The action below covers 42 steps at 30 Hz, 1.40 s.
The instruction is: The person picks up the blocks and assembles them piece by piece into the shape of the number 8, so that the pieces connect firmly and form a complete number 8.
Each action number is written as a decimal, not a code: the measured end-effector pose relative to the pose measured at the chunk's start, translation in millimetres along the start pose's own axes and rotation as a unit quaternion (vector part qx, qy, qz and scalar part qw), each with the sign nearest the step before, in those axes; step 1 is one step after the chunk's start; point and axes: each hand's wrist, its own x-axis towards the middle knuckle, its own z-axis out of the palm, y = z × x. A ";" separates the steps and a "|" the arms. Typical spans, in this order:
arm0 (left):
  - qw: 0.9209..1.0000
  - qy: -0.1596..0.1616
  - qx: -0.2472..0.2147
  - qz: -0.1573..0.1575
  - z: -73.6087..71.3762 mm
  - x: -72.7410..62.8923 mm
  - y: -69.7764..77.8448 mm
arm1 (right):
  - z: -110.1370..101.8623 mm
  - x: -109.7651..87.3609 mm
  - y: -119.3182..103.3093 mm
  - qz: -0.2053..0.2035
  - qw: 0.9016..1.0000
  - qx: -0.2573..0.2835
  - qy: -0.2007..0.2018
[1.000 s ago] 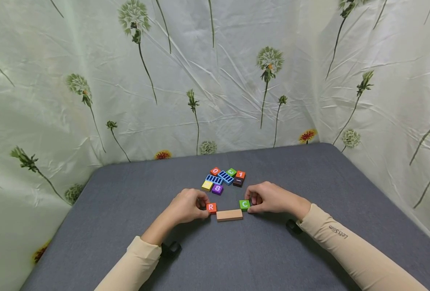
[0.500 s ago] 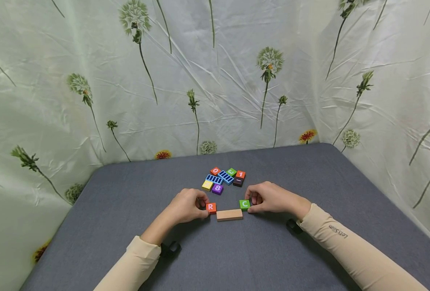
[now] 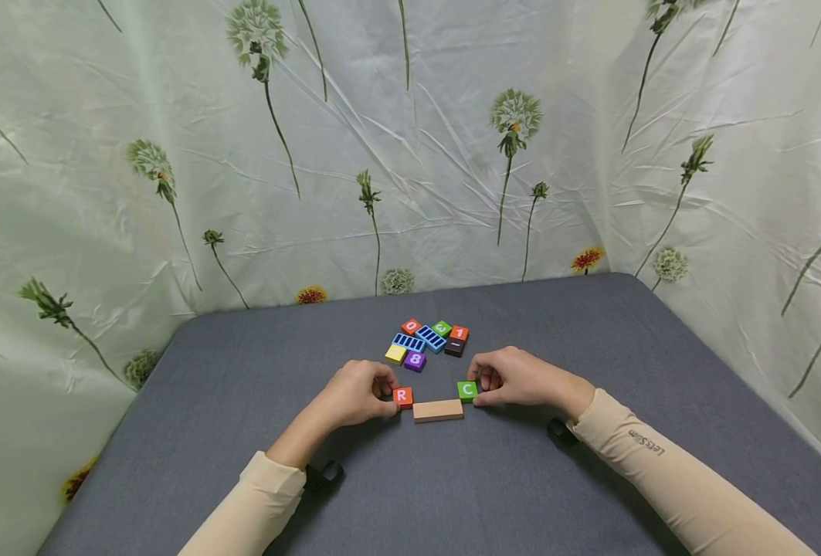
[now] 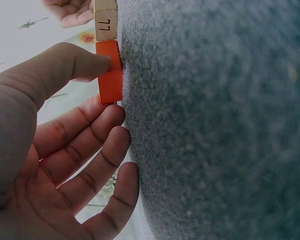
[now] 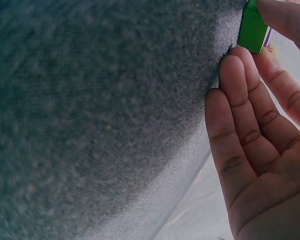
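Observation:
My left hand (image 3: 358, 395) pinches a red letter block marked R (image 3: 402, 398) between thumb and fingers, on the grey cloth. In the left wrist view, the thumb lies on the block's orange-red side (image 4: 110, 85). My right hand (image 3: 521, 377) grips a green letter block marked C (image 3: 467, 391) in the same way; its green side (image 5: 252, 29) shows by the fingertips in the right wrist view. Between the two blocks lies a plain wooden plank (image 3: 439, 411), its ends right at the blocks' near corners.
Behind the hands sits a cluster of coloured blocks: a yellow one (image 3: 395, 354), a purple 8 (image 3: 415, 361), blue barred pieces (image 3: 430, 338), a dark minus block (image 3: 455, 347) and several more. The grey-covered table (image 3: 243, 363) ends at a flower-patterned curtain (image 3: 438, 154).

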 end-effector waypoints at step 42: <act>0.996 0.048 0.010 -0.074 -20.9 41.6 -12.0 | -1.6 -1.1 6.5 0.026 0.999 0.038 -0.020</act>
